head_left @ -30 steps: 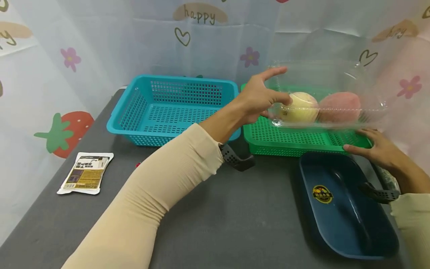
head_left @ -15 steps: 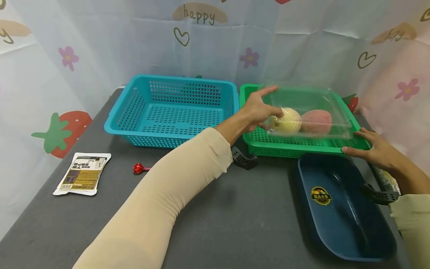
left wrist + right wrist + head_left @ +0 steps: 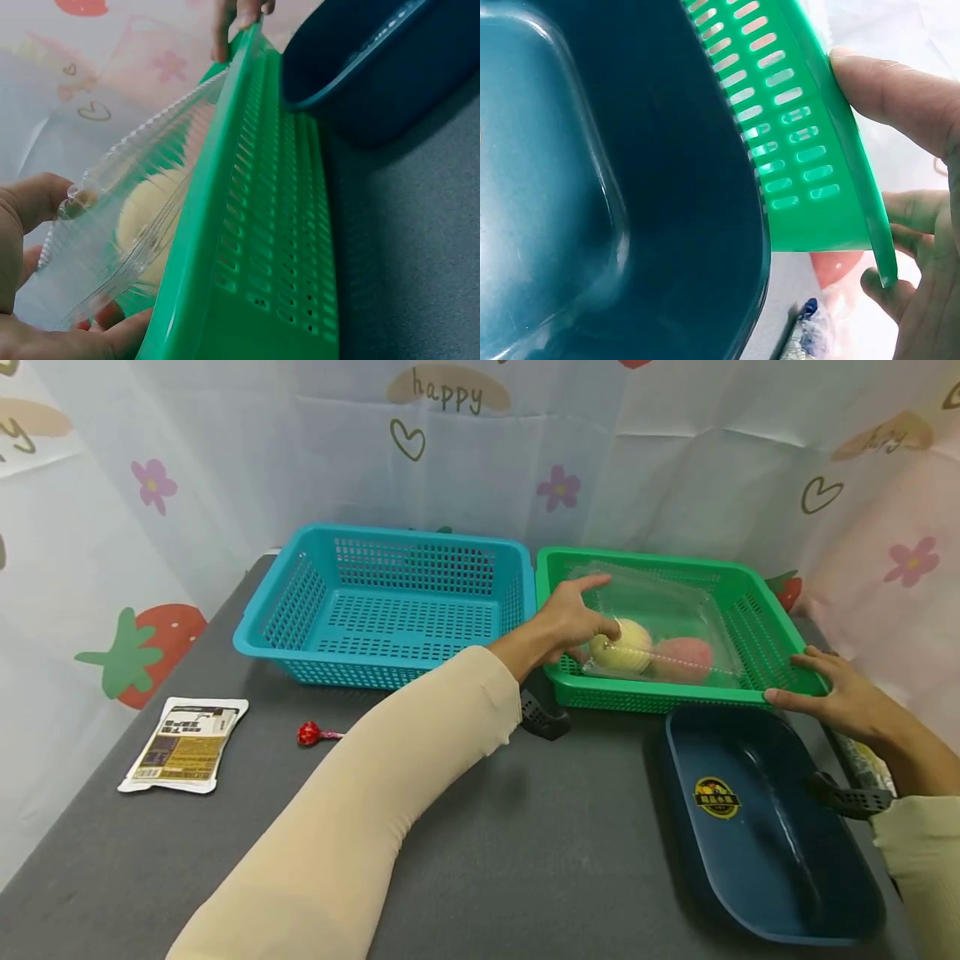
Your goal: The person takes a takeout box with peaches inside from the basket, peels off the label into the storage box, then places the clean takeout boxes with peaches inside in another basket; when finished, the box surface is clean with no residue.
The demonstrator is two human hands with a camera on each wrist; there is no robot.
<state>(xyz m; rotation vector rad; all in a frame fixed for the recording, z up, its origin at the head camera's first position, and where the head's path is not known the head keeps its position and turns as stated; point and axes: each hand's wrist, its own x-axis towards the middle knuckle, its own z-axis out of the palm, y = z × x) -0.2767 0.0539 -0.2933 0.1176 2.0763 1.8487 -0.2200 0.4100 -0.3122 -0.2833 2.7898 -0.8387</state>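
My left hand [image 3: 566, 622] grips the left end of a clear plastic box [image 3: 667, 596], thumb on one side and fingers on the other. Through its wall show a pale yellow round fruit [image 3: 626, 647] and a pink one [image 3: 682, 660]. The box sits inside the green perforated basket [image 3: 757, 631], tilted against the basket's rim in the left wrist view. At the basket's right front corner, my right hand [image 3: 847, 693] holds the rim. In the right wrist view its thumb [image 3: 885, 86] lies on one side of that rim, with fingers on the other.
A turquoise basket [image 3: 408, 614] stands left of the green one. The dark blue tub [image 3: 750, 852] lies right in front of the green basket, under my right forearm. On the left are a flat printed packet [image 3: 187, 743] and a red lollipop [image 3: 309, 734]. A patterned curtain [image 3: 480, 468] hangs behind.
My left hand has lowered the clear box with both fruits into the green basket, moving it down and leftward. The right hand has stayed at the basket's corner.
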